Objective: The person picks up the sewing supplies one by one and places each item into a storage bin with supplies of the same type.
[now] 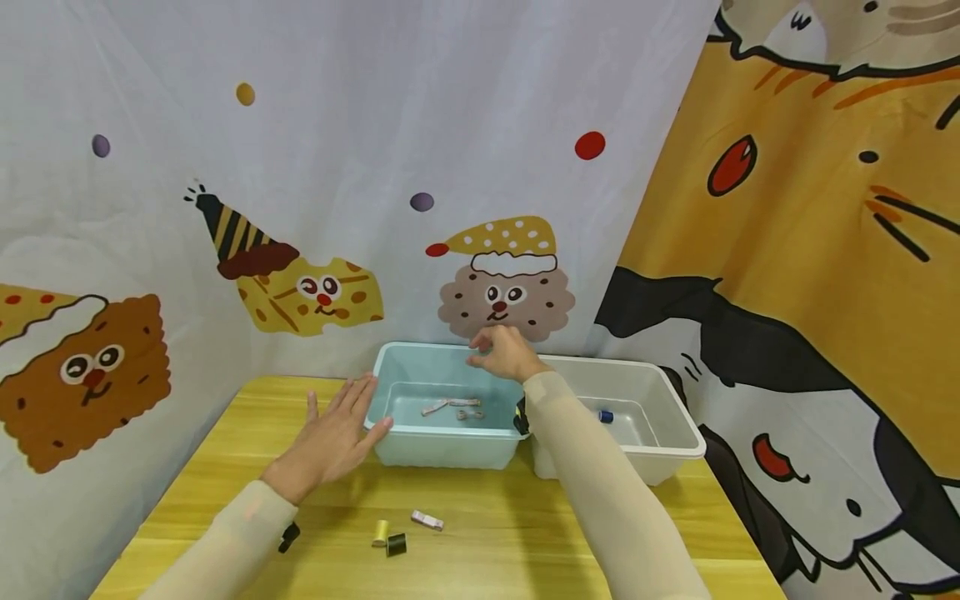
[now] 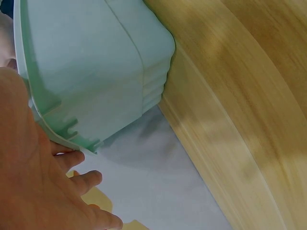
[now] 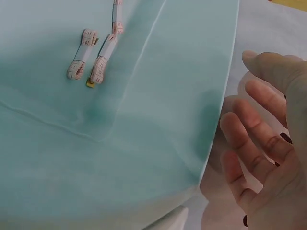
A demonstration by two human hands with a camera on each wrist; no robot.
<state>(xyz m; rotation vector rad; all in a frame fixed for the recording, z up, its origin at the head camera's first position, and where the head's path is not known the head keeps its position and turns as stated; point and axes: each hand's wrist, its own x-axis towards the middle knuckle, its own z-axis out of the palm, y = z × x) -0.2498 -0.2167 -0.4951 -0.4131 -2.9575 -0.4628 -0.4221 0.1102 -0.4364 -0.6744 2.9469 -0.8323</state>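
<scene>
My left hand (image 1: 330, 437) rests against the left rim of a light blue plastic bin (image 1: 450, 450), its fingers extended. In the left wrist view, the fingers (image 2: 79, 184) lie by the rim's corner. My right hand (image 1: 506, 354) hovers over the bin's back right edge; its fingers are loosely bent with nothing between them. Three folded tape measures (image 3: 82, 55), pale with printed marks, lie on the bin's floor. On the table in front are another folded tape measure (image 1: 427, 520), a yellow thread spool (image 1: 381, 532) and a dark thread spool (image 1: 396, 545).
A white plastic bin (image 1: 645, 450) stands right of the blue one, with a blue thread spool (image 1: 606, 417) inside. Both stand on a wood-grain table (image 1: 480, 508). Behind them hangs a cartoon-printed cloth (image 1: 337, 125), close to the table's far edge.
</scene>
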